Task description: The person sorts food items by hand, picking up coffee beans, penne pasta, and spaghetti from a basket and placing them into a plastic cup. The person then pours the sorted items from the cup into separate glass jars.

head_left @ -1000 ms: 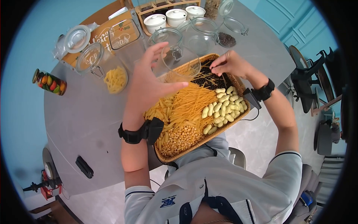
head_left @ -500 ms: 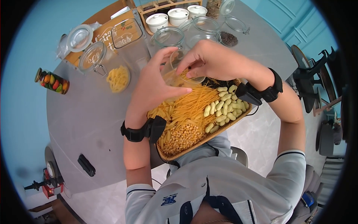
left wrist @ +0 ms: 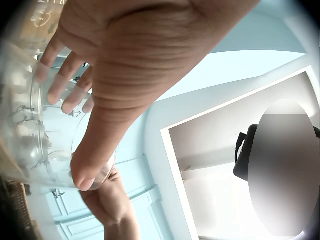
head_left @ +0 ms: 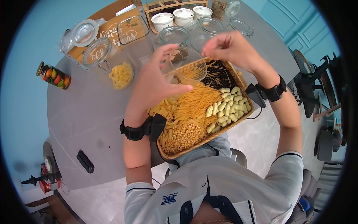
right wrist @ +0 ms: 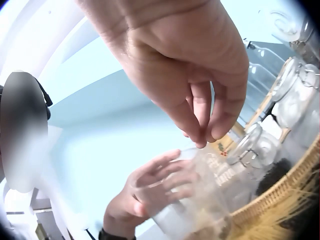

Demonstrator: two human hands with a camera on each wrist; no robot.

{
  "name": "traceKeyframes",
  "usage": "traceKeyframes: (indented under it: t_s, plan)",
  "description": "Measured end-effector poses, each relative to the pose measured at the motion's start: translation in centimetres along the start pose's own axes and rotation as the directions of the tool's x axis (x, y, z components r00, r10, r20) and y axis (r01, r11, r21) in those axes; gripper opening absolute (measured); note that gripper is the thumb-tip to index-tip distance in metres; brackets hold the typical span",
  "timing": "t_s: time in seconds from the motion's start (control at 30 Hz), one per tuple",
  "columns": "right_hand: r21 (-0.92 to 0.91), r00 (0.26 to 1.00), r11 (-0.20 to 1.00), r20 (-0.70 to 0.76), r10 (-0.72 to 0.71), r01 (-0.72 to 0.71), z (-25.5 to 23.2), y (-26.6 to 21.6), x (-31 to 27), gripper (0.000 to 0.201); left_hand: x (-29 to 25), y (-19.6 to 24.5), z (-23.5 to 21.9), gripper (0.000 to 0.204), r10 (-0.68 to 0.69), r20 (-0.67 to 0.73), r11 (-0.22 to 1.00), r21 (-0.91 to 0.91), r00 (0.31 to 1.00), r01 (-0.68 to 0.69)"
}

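My left hand (head_left: 151, 84) holds a clear glass container (head_left: 191, 61) over the basket, its fingers and thumb spread around the sides. In the left wrist view the thumb (left wrist: 92, 160) presses the near side of the glass. My right hand (head_left: 233, 50) hovers right of the container's rim, fingers curled. Its fingertips (right wrist: 201, 142) meet in the right wrist view, and nothing shows between them. Below lies a wicker basket (head_left: 209, 141) with black beans (head_left: 232, 81), spaghetti (head_left: 194, 106), peanuts (head_left: 228, 108), corn kernels (head_left: 182, 137) and short pasta (head_left: 164, 108).
On the grey table (head_left: 85, 115) stand an open clip-top jar of pasta (head_left: 121, 74), a tall clear container (head_left: 134, 37), several other open glass jars (head_left: 209, 28) and white lidded pots (head_left: 183, 15). A jar of colourful contents (head_left: 54, 76) and a black case (head_left: 85, 161) sit leftward.
My right hand went from the black beans to over the container's mouth, a dark bean at its fingertips, then drew back right and up. The left hand kept its hold on the container.
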State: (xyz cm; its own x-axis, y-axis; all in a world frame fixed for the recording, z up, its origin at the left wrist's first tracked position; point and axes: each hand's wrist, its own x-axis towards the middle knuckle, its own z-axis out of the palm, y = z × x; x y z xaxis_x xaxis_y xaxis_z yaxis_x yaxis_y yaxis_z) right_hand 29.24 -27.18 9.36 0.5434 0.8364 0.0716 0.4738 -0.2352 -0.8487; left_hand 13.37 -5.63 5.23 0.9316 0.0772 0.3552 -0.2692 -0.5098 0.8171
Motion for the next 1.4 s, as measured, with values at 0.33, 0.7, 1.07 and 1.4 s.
traceKeyframes:
  t_s: [0.33,0.7,1.07,1.4]
  plan:
    - [-0.455,0.989,0.89,0.112,0.1,-0.038,1.8,9.6,-4.4,0.027,-0.3,0.2,-1.0,0.101,0.017,-0.067,0.999,0.041,0.998,-0.014]
    - [-0.483,0.935,0.811,0.283,-0.213,0.331,4.1,9.7,-2.4,0.042,-0.3,0.7,-0.9,0.103,0.009,-0.047,0.999,0.031,0.999,-0.007]
    - [-0.429,0.947,0.866,0.294,-0.133,0.255,3.6,9.6,-2.4,0.025,-0.2,0.2,-0.7,0.103,0.009,-0.033,1.0,0.014,0.999,-0.009]
    - [-0.318,0.996,0.944,0.04,-0.075,0.084,2.8,10.8,-2.4,0.018,0.0,-0.2,-0.5,0.101,0.013,-0.014,1.0,0.02,1.0,-0.013]
